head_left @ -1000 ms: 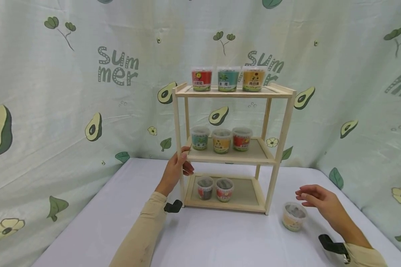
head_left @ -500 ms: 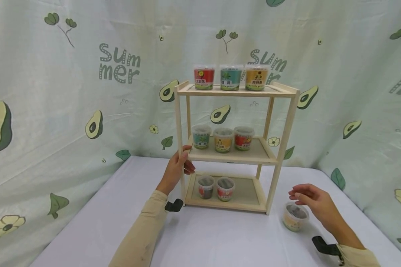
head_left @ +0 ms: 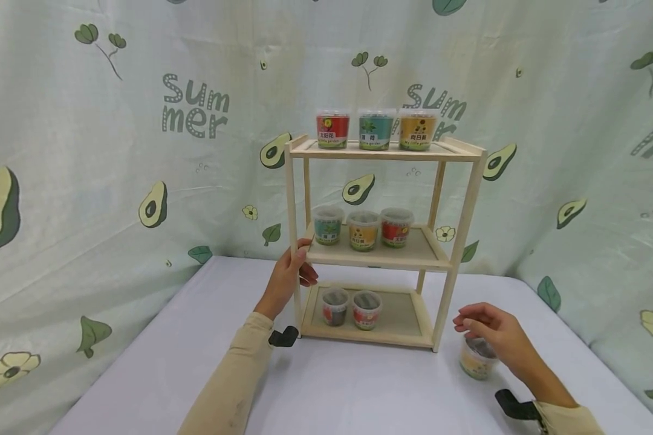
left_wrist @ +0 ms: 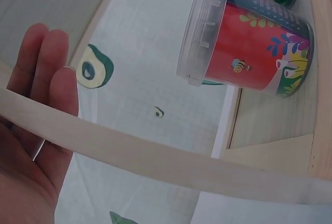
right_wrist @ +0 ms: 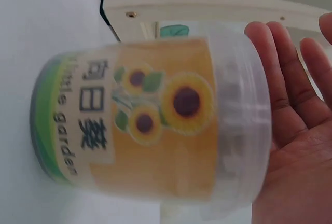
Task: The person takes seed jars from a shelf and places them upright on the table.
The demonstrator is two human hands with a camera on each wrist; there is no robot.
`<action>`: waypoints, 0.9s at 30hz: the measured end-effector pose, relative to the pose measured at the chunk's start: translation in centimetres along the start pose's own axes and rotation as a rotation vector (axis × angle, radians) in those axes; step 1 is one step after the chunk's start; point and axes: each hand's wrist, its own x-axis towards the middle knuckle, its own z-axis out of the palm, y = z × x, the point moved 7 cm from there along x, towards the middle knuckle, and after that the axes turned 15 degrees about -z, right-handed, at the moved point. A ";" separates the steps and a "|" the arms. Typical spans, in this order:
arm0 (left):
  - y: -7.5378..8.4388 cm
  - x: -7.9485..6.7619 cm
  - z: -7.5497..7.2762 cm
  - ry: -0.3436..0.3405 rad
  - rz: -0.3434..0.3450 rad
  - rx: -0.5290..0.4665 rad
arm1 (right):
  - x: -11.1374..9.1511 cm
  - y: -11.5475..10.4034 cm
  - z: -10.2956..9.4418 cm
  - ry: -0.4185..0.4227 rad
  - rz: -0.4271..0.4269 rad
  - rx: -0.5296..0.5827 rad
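My left hand [head_left: 285,279] grips the left front post of the small wooden shelf rack [head_left: 378,263] at its middle shelf. In the left wrist view its fingers [left_wrist: 45,60] lie behind the post [left_wrist: 129,154]. On the white table to the rack's right stands an upright clear-lidded plastic tub with an orange sunflower label [head_left: 477,367]. My right hand [head_left: 497,332] hovers over this tub with loosely bent fingers, hiding part of its lid in the head view. From the right wrist, the sunflower tub [right_wrist: 161,120] fills the view, the palm close beside its lid, nothing in the grasp.
Red, teal and orange tubs [head_left: 375,130] line the top shelf. Another three tubs [head_left: 363,232] stand on the middle shelf. Two red-labelled tubs [head_left: 366,311] sit at the left of the bottom shelf. A printed curtain [head_left: 223,181] hangs behind and around the table.
My right hand has moved left, from beside the sunflower tub to over it. The left hand stays on the rack's post. The tubs have not moved.
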 end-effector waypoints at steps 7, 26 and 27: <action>0.1 -0.1 0.2 -0.006 0.014 0.007 | 0.2 -0.4 0.8 -0.016 -0.031 0.005; 0.1 -0.3 0.2 -0.014 -0.006 0.004 | 0.5 -1.1 3.3 -0.075 0.000 0.079; 0.2 -0.3 0.1 -0.009 -0.003 0.007 | 0.7 -1.3 3.6 -0.084 -0.021 0.094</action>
